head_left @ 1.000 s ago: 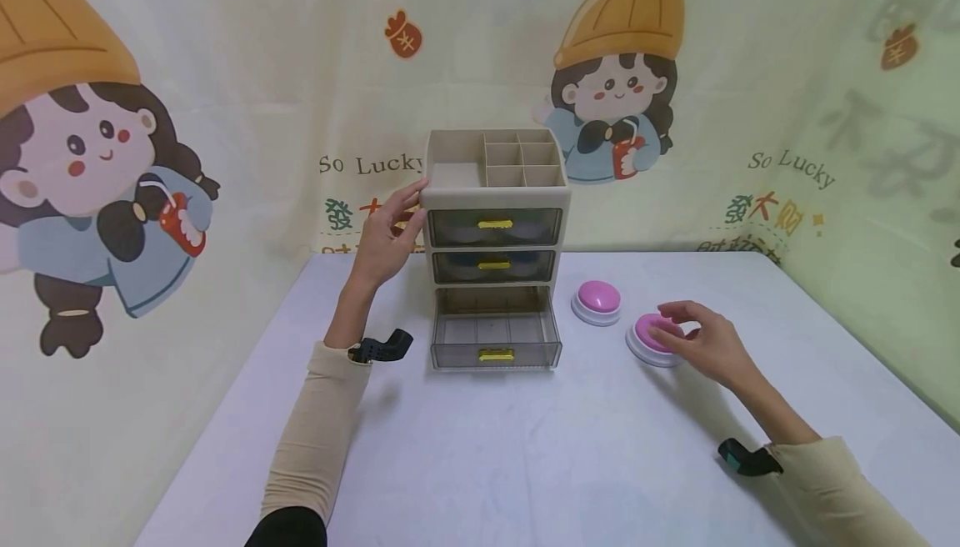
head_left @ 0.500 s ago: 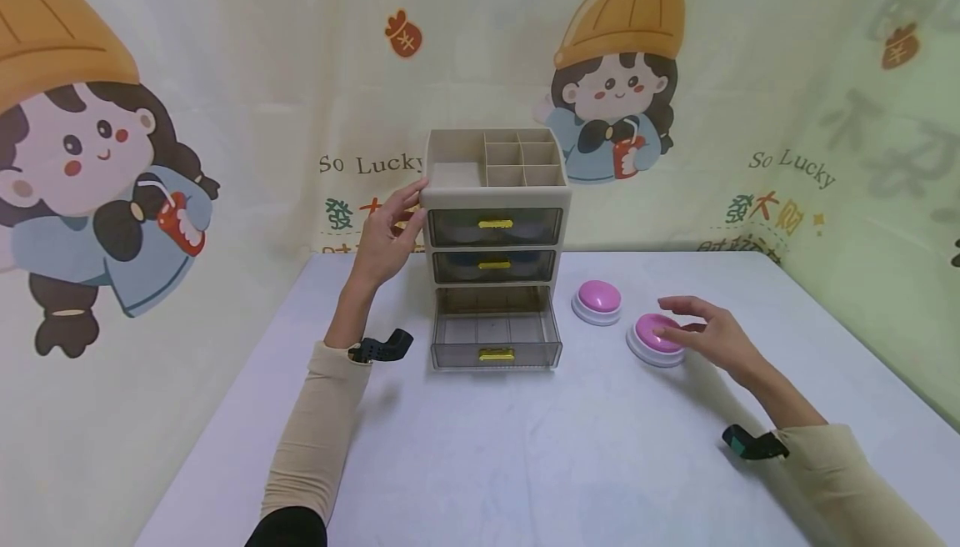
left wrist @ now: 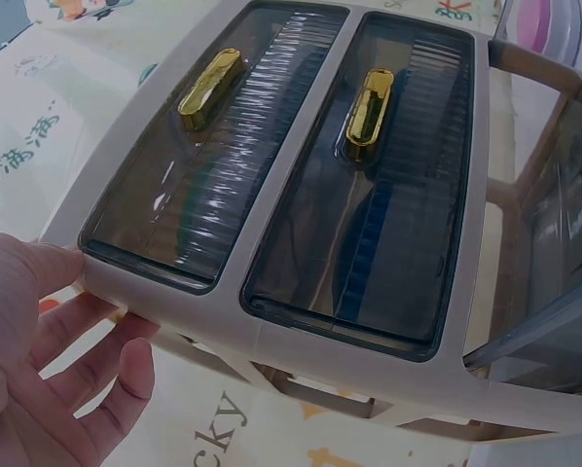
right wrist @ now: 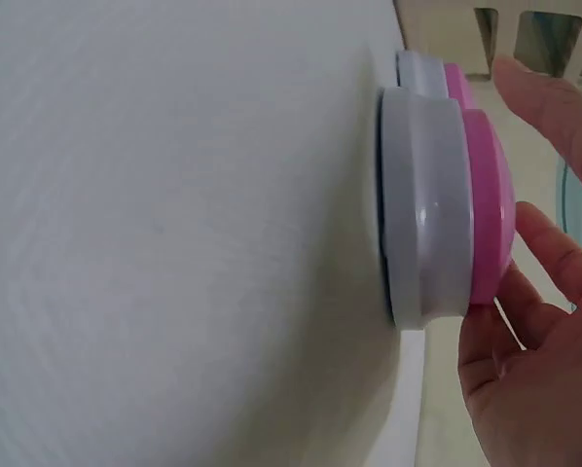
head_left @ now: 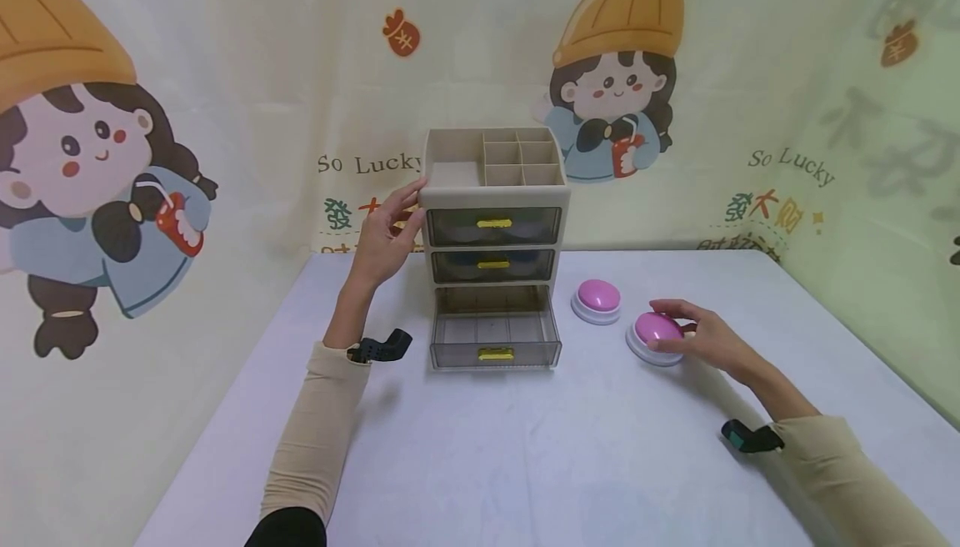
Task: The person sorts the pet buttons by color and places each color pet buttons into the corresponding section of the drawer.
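A beige drawer organizer (head_left: 492, 198) with dark see-through drawers and gold-yellow handles stands upright on the table. Its bottom drawer (head_left: 496, 330) is pulled out, and no objects show in it. My left hand (head_left: 384, 238) rests its fingertips against the organizer's upper left side; the left wrist view has the thumb at the front edge and the other fingers loosely bent beside it. My right hand (head_left: 708, 338) is spread around a pink dome push button (head_left: 657, 328) on a white base, thumb at the near side and fingers at the far side. In the right wrist view the thumb stands apart from the dome.
A second pink push button (head_left: 598, 297) sits between the organizer and the right hand's button. Divided compartments (head_left: 521, 159) form the organizer's top. A white cloth covers the table (head_left: 465, 464), and a printed cartoon curtain (head_left: 480, 72) hangs behind it.
My right hand drew back slightly, then moved in again, its thumb lowering from over the dome to the near side of the button. My left hand and the organizer stay put.
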Action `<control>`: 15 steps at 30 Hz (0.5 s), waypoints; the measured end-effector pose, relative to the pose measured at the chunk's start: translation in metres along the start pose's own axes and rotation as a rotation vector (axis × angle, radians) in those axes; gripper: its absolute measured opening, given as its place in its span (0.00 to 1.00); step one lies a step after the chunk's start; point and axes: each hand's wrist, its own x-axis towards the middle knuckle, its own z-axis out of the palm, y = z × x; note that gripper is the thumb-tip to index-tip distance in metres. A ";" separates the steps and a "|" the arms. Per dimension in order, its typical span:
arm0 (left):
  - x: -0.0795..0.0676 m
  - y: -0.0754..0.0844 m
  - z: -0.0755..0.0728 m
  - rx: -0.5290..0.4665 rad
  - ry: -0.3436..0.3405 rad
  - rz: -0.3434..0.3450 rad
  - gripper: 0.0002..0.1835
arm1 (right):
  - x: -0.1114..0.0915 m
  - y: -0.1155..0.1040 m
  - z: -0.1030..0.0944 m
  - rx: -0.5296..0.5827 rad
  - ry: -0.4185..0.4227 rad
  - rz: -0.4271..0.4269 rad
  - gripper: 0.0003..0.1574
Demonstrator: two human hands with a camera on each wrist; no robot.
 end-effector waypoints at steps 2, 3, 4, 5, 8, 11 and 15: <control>0.000 0.000 0.000 0.002 0.002 0.000 0.25 | 0.001 -0.001 0.003 -0.028 -0.005 0.011 0.49; 0.000 0.000 0.000 0.002 0.003 0.000 0.25 | 0.001 -0.001 0.004 -0.039 -0.006 0.019 0.50; 0.000 0.000 0.000 0.004 0.003 0.001 0.25 | 0.001 -0.001 0.005 -0.048 -0.008 0.020 0.50; 0.000 0.000 0.000 0.004 0.004 0.001 0.25 | 0.001 -0.001 0.006 -0.050 -0.007 0.024 0.50; 0.000 0.000 0.000 0.006 0.005 -0.001 0.25 | 0.002 -0.001 0.008 -0.054 -0.001 0.021 0.51; 0.000 0.000 0.000 0.005 0.005 -0.004 0.25 | 0.002 0.000 0.009 -0.060 0.008 0.018 0.50; 0.000 -0.001 0.000 0.002 0.002 -0.004 0.25 | 0.002 0.001 0.010 -0.071 0.020 0.015 0.49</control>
